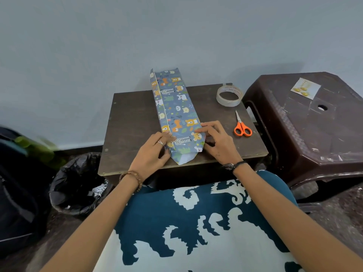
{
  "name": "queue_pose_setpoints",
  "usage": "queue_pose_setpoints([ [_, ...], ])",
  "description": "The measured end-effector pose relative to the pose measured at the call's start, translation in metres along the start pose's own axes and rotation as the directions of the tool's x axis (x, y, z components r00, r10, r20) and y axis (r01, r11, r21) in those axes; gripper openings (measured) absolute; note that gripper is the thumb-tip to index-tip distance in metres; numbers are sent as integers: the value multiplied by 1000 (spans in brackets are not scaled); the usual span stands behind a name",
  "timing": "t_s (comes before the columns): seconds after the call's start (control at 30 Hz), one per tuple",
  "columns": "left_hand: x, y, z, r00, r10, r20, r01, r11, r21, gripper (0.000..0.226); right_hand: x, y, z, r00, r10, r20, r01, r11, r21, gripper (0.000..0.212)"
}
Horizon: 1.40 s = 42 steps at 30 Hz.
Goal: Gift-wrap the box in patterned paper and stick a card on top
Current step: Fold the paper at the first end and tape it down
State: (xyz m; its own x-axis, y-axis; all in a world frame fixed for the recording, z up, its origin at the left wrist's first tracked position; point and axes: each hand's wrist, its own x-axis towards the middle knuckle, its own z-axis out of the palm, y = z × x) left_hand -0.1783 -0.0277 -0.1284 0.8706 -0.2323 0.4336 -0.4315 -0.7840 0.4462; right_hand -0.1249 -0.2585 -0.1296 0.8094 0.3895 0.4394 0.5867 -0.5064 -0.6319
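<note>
Pretty dim, flat indoor light with a bluish cast, no glare anywhere. Soft shadows sit under the hands and beside the tape roll [229, 95]. Wide-angle lens bends the edges, and the green stuff [37, 148] far left is smeared with blur.
</note>
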Motion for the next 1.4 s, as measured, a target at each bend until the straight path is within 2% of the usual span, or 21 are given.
queue_pose_setpoints([
  [0.17,-1,-1,7,998,-43,-42,41,998,-36,29,0,1,2,1000,-1,-23,2,999,39,32],
  [0.33,4,9,10,992,-68,-110,81,990,114,24,1,0,6,998,-14,-67,16,999,36,28],
  [0.57,5,11,9,983,143,-116,-105,953,283,15,3,-1,5,986,-145,-85,121,964,-235,29],
  [0.67,4,11,8,968,220,-124,-161,915,371,19,4,0,6,979,-189,-74,156,934,-323,29],
  [0.8,1,10,7,972,221,-82,-177,913,368,48,6,0,8,944,-321,-71,268,876,-401,36],
  [0.93,2,11,6,972,225,-65,-181,896,405,41,8,-2,9,911,-405,-77,323,817,-477,38],
  [1.07,3,9,7,955,281,-96,-209,866,454,17,13,1,4,846,-532,10,456,715,-530,23],
  [1.17,4,8,8,947,304,-100,-224,852,473,16,16,5,0,821,-568,61,509,678,-531,17],
  [1.27,4,8,8,946,318,-71,-246,840,484,6,16,11,-3,816,-569,104,534,672,-514,15],
  [1.4,5,8,8,952,302,-54,-231,822,521,12,13,13,-7,824,-543,162,544,678,-495,21],
])
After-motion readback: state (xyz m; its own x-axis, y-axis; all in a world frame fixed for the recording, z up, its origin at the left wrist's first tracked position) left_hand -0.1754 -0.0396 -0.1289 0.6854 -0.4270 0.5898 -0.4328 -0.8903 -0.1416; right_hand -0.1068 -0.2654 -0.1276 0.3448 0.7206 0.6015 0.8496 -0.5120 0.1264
